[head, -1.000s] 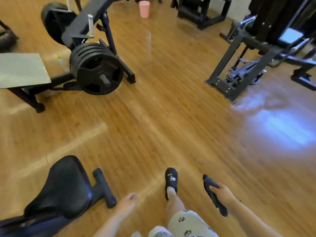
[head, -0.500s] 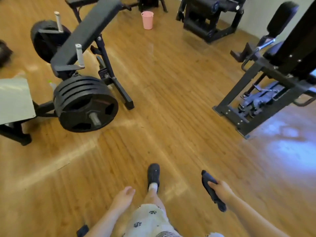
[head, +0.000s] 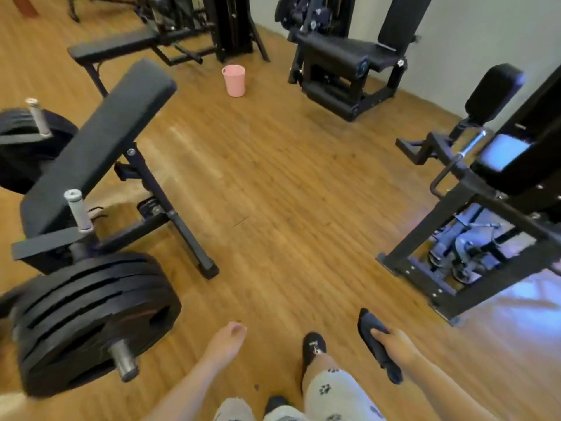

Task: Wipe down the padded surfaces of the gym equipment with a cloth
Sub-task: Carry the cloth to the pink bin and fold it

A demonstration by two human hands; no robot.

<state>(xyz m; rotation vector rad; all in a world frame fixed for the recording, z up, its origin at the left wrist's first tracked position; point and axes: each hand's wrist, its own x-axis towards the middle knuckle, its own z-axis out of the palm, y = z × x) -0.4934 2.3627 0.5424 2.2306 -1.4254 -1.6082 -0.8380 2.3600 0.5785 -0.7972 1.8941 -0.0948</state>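
Note:
My right hand (head: pixel 396 344) grips a dark folded cloth (head: pixel 375 344) low at the right, hanging beside my leg. My left hand (head: pixel 224 341) hangs loose and holds nothing, at the bottom centre. A long black padded chest pad (head: pixel 100 144) slopes up on the plate-loaded machine at the left. Farther back stand a flat black bench (head: pixel 118 45) and a black padded seat machine (head: pixel 343 53). At the right a black padded roller (head: pixel 493 92) sits on another machine. Both hands are well away from every pad.
Stacked black weight plates (head: pixel 91 320) with a steel peg stand at the lower left. A pink bucket (head: pixel 233 80) sits on the wooden floor (head: pixel 288 192) at the back. A black steel frame (head: pixel 455 256) juts in from the right. My feet in dark slippers are below.
The view has moved forward and tilted up: the plate-loaded machine slid down-left, and the far machines and bucket came into fuller view. My right hand still holds the cloth.

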